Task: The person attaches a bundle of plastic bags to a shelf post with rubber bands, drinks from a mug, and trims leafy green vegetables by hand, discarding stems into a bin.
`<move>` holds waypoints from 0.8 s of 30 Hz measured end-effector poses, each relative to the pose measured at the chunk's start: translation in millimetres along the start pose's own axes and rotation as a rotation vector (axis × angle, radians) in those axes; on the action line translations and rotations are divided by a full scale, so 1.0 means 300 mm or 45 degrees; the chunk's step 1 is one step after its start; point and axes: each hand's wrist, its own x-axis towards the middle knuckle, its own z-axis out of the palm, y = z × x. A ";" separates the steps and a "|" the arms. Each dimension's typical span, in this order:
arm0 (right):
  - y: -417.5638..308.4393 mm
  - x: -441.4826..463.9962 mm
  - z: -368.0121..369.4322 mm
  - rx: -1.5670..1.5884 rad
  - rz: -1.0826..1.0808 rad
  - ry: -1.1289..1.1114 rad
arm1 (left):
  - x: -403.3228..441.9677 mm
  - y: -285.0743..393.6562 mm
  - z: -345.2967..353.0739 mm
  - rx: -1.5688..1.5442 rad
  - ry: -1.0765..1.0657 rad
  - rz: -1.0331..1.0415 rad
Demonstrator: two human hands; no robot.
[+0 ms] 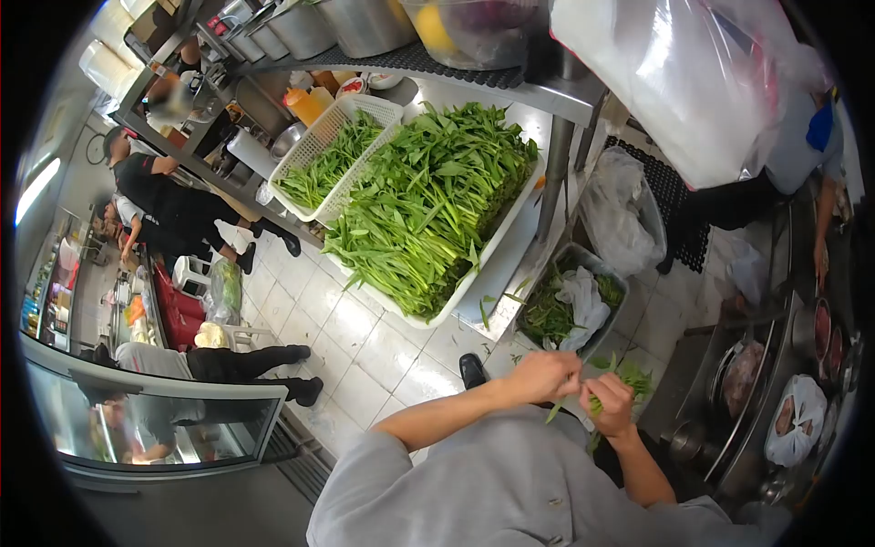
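Note:
In front of my grey shirt, my left hand (545, 376) and my right hand (609, 401) meet. Leafy green stems (633, 378) stick out of my closed right fist, leaves spreading to the right. My left fingers are pinched together at the near end of the bunch, and my own fingers mostly cover the stems there. Just beyond my hands stands a grey bin (622, 314) with loose greens and a white plastic bag in it. A large white tub (440, 319) on the counter is heaped with the same long-stemmed greens.
A perforated white basket (290, 169) with greens sits against the tub. Overhead, a shelf (510, 77) carries metal pots; a big plastic bag (674, 82) hangs upper right. Pans and a bagged item (795, 419) lie right. Several co-workers stand left, one upper right.

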 end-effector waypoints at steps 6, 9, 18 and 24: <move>0.062 0.052 -0.091 0.080 0.472 0.422 | 0.131 -0.061 -0.161 0.440 0.369 0.017; 0.164 -0.002 -0.093 0.344 0.840 0.579 | 0.110 -0.042 -0.367 0.499 0.591 0.003; 0.232 -0.061 -0.014 0.737 0.948 0.500 | 0.045 -0.206 -0.738 1.156 0.490 -0.089; 0.228 -0.045 -0.020 0.884 0.978 0.430 | 0.083 -0.150 -0.950 0.854 1.146 0.241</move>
